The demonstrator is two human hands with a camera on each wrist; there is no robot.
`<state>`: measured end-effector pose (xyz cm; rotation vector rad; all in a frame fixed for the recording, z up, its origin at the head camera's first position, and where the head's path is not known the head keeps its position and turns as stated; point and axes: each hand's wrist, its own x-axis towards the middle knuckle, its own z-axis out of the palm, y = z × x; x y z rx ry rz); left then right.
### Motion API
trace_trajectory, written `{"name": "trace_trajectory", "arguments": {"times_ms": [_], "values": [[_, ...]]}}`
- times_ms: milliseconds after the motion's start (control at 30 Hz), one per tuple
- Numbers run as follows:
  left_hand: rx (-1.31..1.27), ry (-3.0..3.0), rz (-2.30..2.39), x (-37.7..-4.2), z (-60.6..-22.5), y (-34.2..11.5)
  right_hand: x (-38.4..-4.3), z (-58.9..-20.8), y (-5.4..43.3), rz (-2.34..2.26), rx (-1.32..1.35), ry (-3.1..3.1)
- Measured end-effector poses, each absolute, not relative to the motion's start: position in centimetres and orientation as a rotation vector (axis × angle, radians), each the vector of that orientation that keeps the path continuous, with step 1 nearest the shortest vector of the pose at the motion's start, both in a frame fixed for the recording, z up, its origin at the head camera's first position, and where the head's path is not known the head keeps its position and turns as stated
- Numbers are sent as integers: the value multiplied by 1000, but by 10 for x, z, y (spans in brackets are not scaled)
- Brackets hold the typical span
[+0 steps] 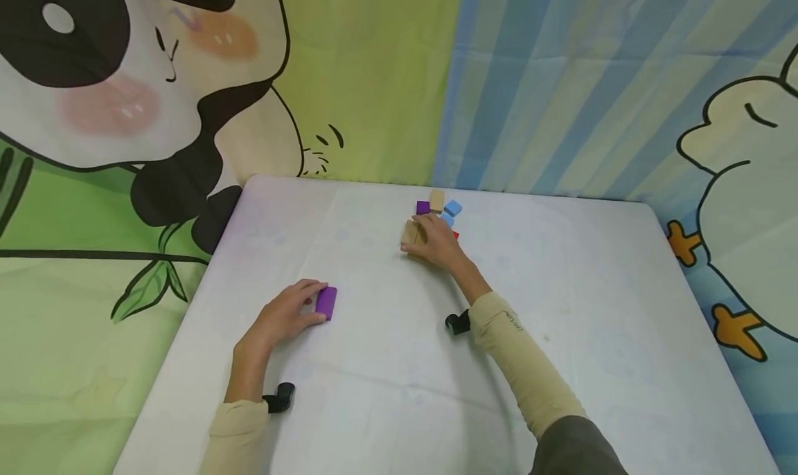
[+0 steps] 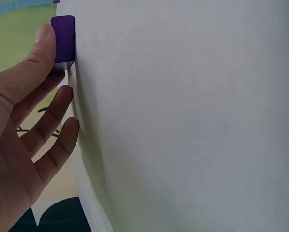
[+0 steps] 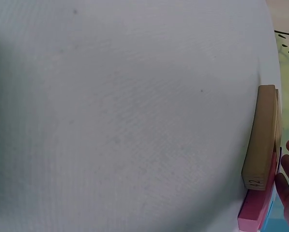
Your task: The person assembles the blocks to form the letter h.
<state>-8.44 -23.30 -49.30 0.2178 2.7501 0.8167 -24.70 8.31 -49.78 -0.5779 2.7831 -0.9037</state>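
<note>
While a panda-printed backdrop fills the frame's upper left, at the central white tabletop the left hand pinches a purple block, the right hand a wooden block.

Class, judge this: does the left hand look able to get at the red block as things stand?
Probably not: in the head view, the right hand hides most of the red block, and the left hand is occupied, holding a purple block.
</note>
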Motion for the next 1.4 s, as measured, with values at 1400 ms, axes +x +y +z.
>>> {"name": "trace_trajectory", "arguments": {"times_ms": [1400], "values": [[169, 2768, 773, -79, -493, -227, -257, -502, 73, -667, -453, 2875]]}}
